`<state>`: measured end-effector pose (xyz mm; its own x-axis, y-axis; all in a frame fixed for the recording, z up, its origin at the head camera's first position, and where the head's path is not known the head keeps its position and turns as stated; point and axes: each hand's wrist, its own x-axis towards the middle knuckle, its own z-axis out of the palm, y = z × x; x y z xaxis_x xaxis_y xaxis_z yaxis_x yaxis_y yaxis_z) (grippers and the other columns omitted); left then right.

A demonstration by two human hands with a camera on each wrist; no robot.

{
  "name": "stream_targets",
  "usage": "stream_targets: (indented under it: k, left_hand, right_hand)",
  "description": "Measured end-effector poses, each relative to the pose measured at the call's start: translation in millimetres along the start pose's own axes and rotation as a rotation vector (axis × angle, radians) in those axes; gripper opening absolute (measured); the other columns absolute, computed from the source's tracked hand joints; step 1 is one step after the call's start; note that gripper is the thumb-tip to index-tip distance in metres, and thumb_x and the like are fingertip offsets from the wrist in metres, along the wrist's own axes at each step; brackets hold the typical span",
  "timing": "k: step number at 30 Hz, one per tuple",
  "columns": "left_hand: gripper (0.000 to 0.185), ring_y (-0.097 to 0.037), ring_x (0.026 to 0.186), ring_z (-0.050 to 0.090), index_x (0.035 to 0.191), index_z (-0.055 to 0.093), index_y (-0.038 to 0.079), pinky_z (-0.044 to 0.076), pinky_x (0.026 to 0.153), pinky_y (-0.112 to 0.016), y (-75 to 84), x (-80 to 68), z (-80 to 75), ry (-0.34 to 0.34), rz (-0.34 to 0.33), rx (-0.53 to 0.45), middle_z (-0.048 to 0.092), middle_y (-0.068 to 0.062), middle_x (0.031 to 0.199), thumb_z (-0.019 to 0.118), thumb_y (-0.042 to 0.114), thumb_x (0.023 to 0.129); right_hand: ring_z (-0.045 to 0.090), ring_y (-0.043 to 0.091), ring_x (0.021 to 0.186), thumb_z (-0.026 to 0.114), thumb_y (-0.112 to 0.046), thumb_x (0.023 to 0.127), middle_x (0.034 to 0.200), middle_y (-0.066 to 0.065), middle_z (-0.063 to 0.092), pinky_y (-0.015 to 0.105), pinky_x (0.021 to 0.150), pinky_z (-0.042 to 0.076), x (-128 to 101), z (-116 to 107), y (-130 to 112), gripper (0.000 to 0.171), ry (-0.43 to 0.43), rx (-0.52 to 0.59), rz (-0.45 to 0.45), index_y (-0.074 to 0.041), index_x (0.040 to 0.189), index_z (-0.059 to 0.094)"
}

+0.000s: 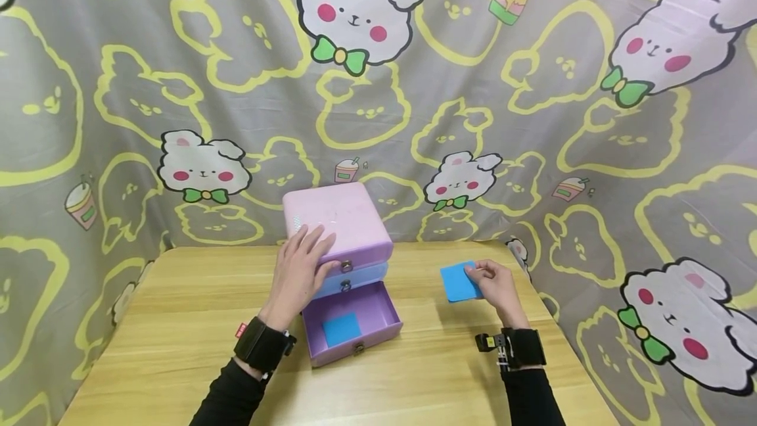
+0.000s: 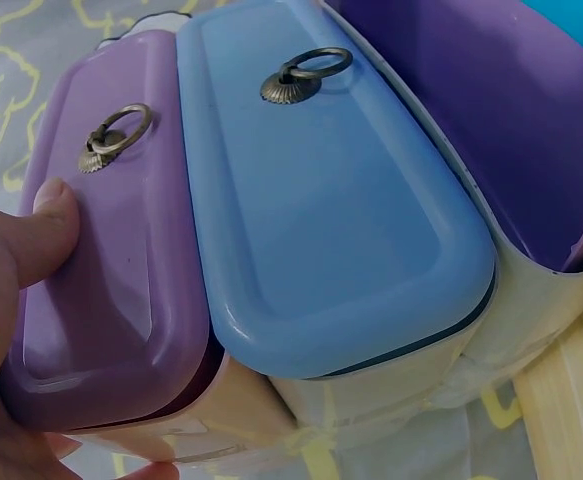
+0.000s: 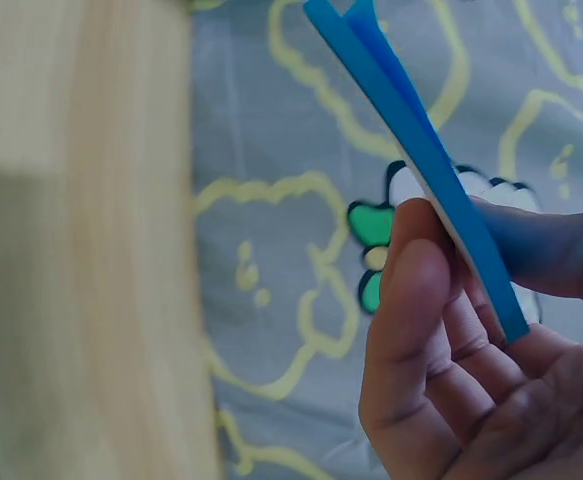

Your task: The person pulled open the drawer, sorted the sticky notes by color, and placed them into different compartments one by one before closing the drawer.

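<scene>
A small drawer box [image 1: 349, 215] with a pink top stands toward the back of the table. My left hand [image 1: 298, 275] rests on its front left corner, fingers spread over the top and the thumb against the purple top drawer [image 2: 111, 240]. The blue middle drawer [image 2: 331, 230] is closed. Pulled out below it is the purple bottom drawer [image 1: 384, 327], with a blue square [image 1: 342, 329] lying inside. To the right, my right hand [image 1: 498, 288] pinches a blue sticky note pad [image 1: 457, 283] above the table. Edge-on in the right wrist view, one sheet of the pad [image 3: 411, 130] lifts away.
The wood-grain table [image 1: 195, 301] reaches back to a grey curtain [image 1: 284, 117] printed with rabbits. Metal ring pulls [image 2: 321, 65] stick out from the drawer fronts. The open drawer juts forward between my two hands.
</scene>
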<state>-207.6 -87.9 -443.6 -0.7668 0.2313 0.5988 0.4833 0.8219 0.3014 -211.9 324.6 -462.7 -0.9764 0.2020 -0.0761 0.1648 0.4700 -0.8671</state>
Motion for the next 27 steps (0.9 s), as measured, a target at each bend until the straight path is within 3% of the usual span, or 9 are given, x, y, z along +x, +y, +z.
stream_targets:
  k: [5,9,12,15,16,19,22,27]
  left_hand:
    - [0.05,-0.045,0.145,0.041,0.139,0.062,0.015,0.035,0.114,-0.066,-0.7,-1.3,0.0,-0.003,-0.005,-0.003,0.056,-0.017,0.149,0.07,0.034,0.094]
    - [0.05,-0.044,0.145,0.041,0.139,0.062,0.015,0.034,0.114,-0.066,-1.0,-0.9,-1.1,-0.004,-0.01,-0.006,0.055,-0.017,0.15,0.07,0.034,0.094]
    - [0.05,-0.044,0.145,0.041,0.139,0.062,0.015,0.034,0.115,-0.066,-1.2,-1.2,-1.8,-0.006,-0.011,-0.003,0.055,-0.017,0.15,0.07,0.034,0.094]
    - [0.05,-0.045,0.145,0.041,0.139,0.062,0.015,0.035,0.115,-0.066,-1.3,-1.8,-2.2,-0.005,-0.009,0.004,0.055,-0.017,0.149,0.07,0.035,0.094]
    - [0.051,-0.045,0.145,0.042,0.139,0.062,0.015,0.035,0.115,-0.065,-1.3,-1.8,-2.1,-0.004,-0.007,0.006,0.056,-0.017,0.149,0.07,0.035,0.093]
    - [0.05,-0.045,0.144,0.042,0.139,0.062,0.015,0.035,0.115,-0.065,-1.3,-1.6,-1.4,-0.002,-0.003,0.006,0.056,-0.017,0.149,0.07,0.035,0.094]
    - [0.05,-0.045,0.144,0.042,0.139,0.062,0.015,0.034,0.116,-0.064,-1.4,-1.8,-0.7,0.0,-0.002,0.006,0.056,-0.016,0.149,0.07,0.035,0.094]
    - [0.05,-0.045,0.143,0.044,0.138,0.063,0.015,0.036,0.115,-0.064,-1.1,-1.0,-0.2,0.012,0.003,0.007,0.057,-0.017,0.148,0.071,0.034,0.093]
  right_hand:
    - [0.064,0.011,0.081,0.065,-0.035,0.1,0.086,-0.001,0.071,0.024,0.072,0.052,-3.0,-0.1,-18.8,0.036,-0.023,-0.006,-0.016,-0.004,0.117,0.063]
    - [0.065,0.015,0.083,0.066,-0.038,0.099,0.089,0.005,0.073,0.028,0.072,0.054,-2.9,1.6,-31.3,0.04,-0.01,0.005,-0.078,-0.004,0.118,0.063]
    - [0.066,0.02,0.088,0.068,-0.038,0.097,0.096,0.007,0.074,0.034,0.074,0.055,20.8,6.4,-6.8,0.039,-0.005,0.053,-0.187,-0.008,0.121,0.064]
    - [0.066,0.017,0.086,0.07,-0.035,0.096,0.097,0.002,0.074,0.03,0.07,0.053,54.1,13.3,33.0,0.033,-0.019,0.143,-0.332,-0.014,0.121,0.065]
    - [0.065,0.018,0.085,0.07,-0.033,0.096,0.097,0.003,0.074,0.032,0.07,0.052,57.6,14.2,34.3,0.032,-0.027,0.156,-0.352,-0.014,0.122,0.065]
    - [0.067,0.019,0.086,0.07,-0.035,0.096,0.099,0.006,0.073,0.03,0.069,0.055,40.3,15.8,2.2,0.033,-0.005,0.112,-0.349,-0.011,0.119,0.066]
    - [0.069,0.021,0.081,0.067,-0.033,0.099,0.098,0.015,0.072,0.035,0.065,0.06,4.3,13.5,-58.9,0.037,-0.024,0.034,-0.264,-0.002,0.117,0.064]
    - [0.07,0.014,0.071,0.064,-0.023,0.1,0.096,0.016,0.073,0.035,0.055,0.061,-16.3,18.6,-99.8,0.032,-0.084,0.042,-0.222,0.002,0.119,0.062]
